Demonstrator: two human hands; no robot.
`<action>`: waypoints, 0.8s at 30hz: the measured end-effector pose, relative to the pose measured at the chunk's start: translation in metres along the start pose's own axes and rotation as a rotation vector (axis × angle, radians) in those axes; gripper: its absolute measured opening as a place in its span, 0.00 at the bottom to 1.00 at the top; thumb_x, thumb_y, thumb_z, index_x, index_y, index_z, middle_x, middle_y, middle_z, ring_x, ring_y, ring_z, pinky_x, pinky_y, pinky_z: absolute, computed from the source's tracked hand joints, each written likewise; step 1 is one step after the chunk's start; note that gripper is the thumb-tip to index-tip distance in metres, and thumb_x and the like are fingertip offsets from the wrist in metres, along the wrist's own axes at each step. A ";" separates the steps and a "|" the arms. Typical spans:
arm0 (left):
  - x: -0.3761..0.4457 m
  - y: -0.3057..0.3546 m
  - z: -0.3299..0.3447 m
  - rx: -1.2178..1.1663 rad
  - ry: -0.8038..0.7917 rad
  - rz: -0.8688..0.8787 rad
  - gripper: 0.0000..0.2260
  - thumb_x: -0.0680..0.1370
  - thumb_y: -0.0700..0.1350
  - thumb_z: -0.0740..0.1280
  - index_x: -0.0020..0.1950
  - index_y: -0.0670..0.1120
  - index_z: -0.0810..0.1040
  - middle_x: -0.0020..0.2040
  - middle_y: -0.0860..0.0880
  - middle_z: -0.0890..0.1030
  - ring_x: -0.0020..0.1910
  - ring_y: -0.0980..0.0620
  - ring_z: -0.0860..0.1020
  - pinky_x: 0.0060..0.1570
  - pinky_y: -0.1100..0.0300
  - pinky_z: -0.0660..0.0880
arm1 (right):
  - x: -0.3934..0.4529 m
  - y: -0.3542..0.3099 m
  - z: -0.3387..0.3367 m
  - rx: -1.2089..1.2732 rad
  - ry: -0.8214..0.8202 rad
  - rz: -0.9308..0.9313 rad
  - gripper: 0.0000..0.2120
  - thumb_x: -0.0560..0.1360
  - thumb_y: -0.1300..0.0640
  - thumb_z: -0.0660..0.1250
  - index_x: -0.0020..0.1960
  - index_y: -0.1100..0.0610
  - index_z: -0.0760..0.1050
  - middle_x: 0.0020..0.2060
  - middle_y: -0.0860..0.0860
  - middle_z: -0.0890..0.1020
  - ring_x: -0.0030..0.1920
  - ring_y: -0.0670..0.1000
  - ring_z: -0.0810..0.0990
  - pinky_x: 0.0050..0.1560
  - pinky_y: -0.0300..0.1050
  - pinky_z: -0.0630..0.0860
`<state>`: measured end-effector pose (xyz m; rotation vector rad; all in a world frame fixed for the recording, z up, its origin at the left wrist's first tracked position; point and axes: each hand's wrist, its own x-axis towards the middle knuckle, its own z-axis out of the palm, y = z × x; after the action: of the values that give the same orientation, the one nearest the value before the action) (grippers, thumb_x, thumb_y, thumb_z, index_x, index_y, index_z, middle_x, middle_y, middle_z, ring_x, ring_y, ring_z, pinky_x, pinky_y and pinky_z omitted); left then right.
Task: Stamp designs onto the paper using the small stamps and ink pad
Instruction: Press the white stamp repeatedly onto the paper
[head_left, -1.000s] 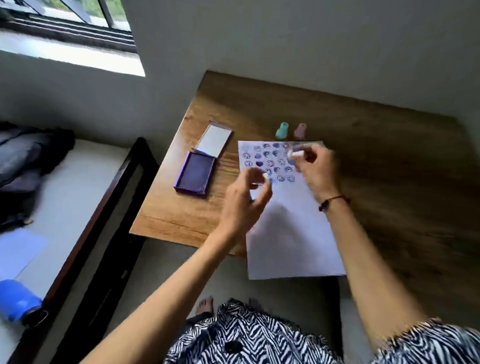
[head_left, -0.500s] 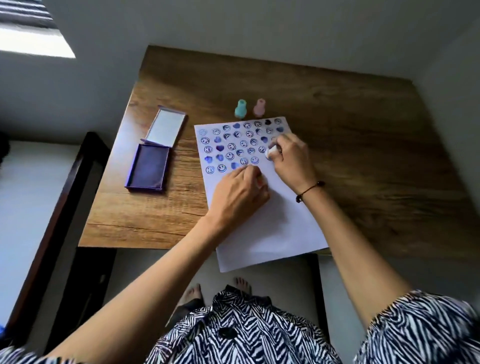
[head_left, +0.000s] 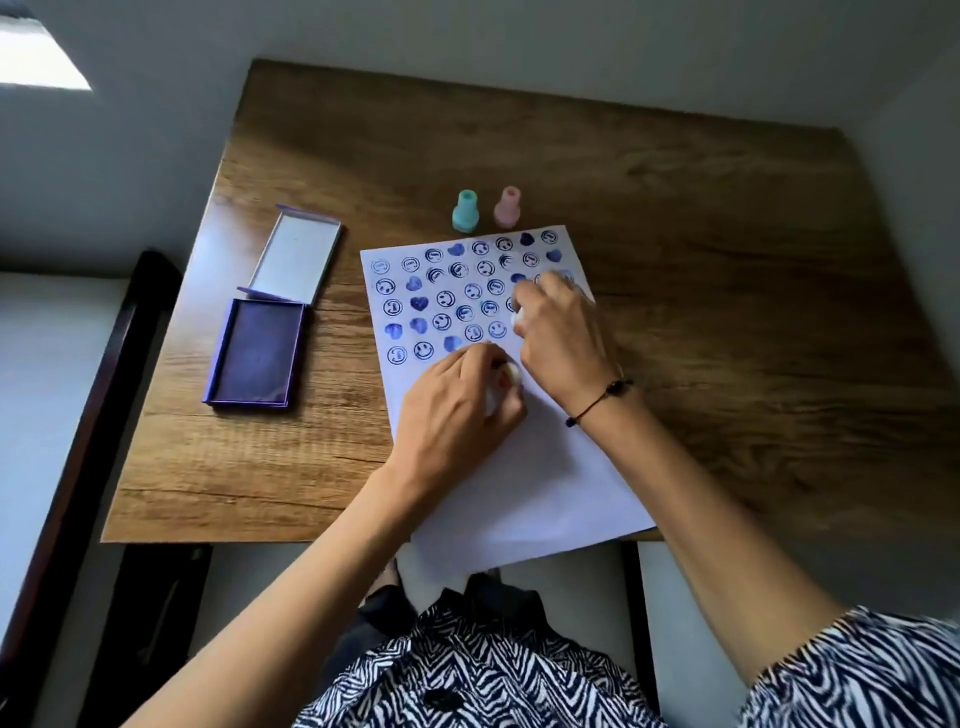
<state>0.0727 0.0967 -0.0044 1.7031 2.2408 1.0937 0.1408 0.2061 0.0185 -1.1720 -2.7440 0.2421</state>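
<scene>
Wood-grain table (head_left: 727, 270) fills the corner of the room, pushed up against pale walls, and the person sits at its near edge in a zebra-print top (head_left: 467, 670). Nearest to them, the blank lower half of the paper (head_left: 530, 499) hangs just over the table edge, its long axis running from about 5 o'clock up to 11 o'clock. Both hands rest on the sheet at the foot of the printed rows. The left hand (head_left: 457, 405) is curled tight around a small white stamp (head_left: 511, 371), pressing it down where the last row ends; the right hand (head_left: 563, 338), wearing a dark cord bracelet (head_left: 597, 402), is closed over a second white stamp (head_left: 518, 317) one row higher, at about 1 o'clock from the left. The two hands nearly touch. Beyond them run rows of blue smileys and hearts (head_left: 457, 291). The ink pad (head_left: 257, 353) lies open at 9 o'clock from the hands, well apart, lid (head_left: 301, 257) folded back away from the person; I judge the left hand nearer it for re-inking, with bare table between and nothing in the way. Farthest off, at 12 o'clock just past the paper's top edge, a teal stamp (head_left: 464, 210) and a pink stamp (head_left: 507, 208) stand upright side by side.
</scene>
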 end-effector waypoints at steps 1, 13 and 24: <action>0.000 0.000 -0.001 -0.007 -0.013 -0.008 0.11 0.74 0.46 0.61 0.48 0.39 0.75 0.42 0.40 0.83 0.41 0.41 0.80 0.43 0.55 0.69 | 0.000 0.000 -0.001 -0.007 -0.004 -0.002 0.12 0.73 0.69 0.58 0.55 0.62 0.71 0.54 0.62 0.75 0.56 0.63 0.74 0.49 0.56 0.77; 0.003 0.002 -0.004 -0.046 -0.074 -0.037 0.08 0.72 0.42 0.64 0.47 0.39 0.75 0.44 0.43 0.84 0.43 0.45 0.81 0.45 0.58 0.73 | 0.001 0.002 -0.002 0.004 -0.022 -0.017 0.11 0.72 0.67 0.62 0.54 0.59 0.71 0.52 0.59 0.76 0.52 0.62 0.77 0.40 0.53 0.76; 0.003 0.002 -0.004 -0.008 -0.107 -0.034 0.09 0.71 0.42 0.64 0.48 0.38 0.76 0.47 0.42 0.84 0.45 0.46 0.82 0.47 0.59 0.73 | 0.004 0.007 0.001 0.102 0.001 -0.019 0.10 0.72 0.68 0.62 0.52 0.60 0.72 0.53 0.60 0.76 0.50 0.63 0.78 0.43 0.55 0.76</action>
<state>0.0710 0.0982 0.0004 1.6727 2.1886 0.9783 0.1428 0.2136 0.0162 -1.1186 -2.7056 0.3736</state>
